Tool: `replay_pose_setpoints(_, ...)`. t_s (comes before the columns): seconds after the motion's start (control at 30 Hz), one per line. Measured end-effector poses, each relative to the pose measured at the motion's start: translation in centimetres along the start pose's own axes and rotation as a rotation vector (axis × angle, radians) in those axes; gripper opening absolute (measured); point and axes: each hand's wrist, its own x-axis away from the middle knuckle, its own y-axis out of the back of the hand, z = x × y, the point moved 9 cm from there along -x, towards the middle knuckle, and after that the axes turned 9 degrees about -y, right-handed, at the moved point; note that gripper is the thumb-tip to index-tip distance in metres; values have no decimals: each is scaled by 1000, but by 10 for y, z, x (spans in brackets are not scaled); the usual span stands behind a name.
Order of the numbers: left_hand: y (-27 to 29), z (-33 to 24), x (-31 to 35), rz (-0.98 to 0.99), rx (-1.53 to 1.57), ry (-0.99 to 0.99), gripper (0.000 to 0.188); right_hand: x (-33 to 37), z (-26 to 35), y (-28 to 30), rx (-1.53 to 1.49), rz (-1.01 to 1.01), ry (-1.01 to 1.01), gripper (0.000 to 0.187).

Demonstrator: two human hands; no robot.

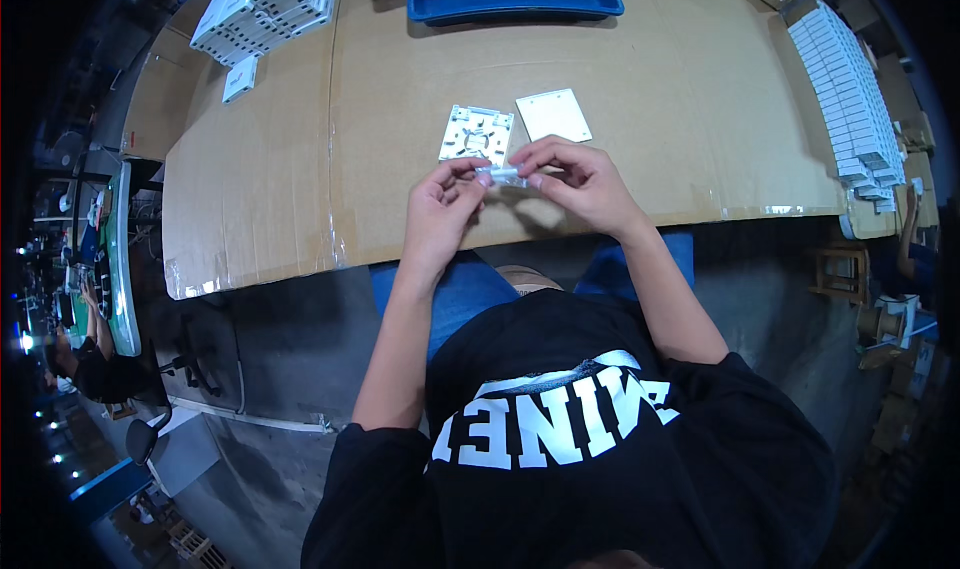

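Between my two hands is a small clear plastic bag (503, 173) with something white inside; its exact contents are too small to make out. My left hand (443, 201) pinches one end of it, and my right hand (583, 183) pinches the other. Just beyond my fingers lies an open white plastic box base (477, 133), with slots and a round moulded middle showing. To its right, a flat square white cover (554, 116) rests on the cardboard. The near edge of the base is partly hidden behind my left fingers.
Cardboard covers the table (390, 99). Stacked white boxes (268, 11) stand far left, with a single box (240, 79) beside them. A blue tray (515, 2) sits at the far edge. More white boxes (842, 89) are piled right. Another person (105, 369) sits at the left bench.
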Motion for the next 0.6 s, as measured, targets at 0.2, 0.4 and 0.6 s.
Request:
replay_pose_setpoints(0.2,17,-49,-39,12,-232,-245,22,-45,6,-3,2,-19,-51,12)
replay_pose_setpoints(0.4,34,-43,-65,156,-754,-438,18,-54,19,-15,638,-132,353,17)
replay_pose_setpoints(0.6,23,-50,-60,202,-1012,-626,18,-51,7,-20,782,-155,428,14)
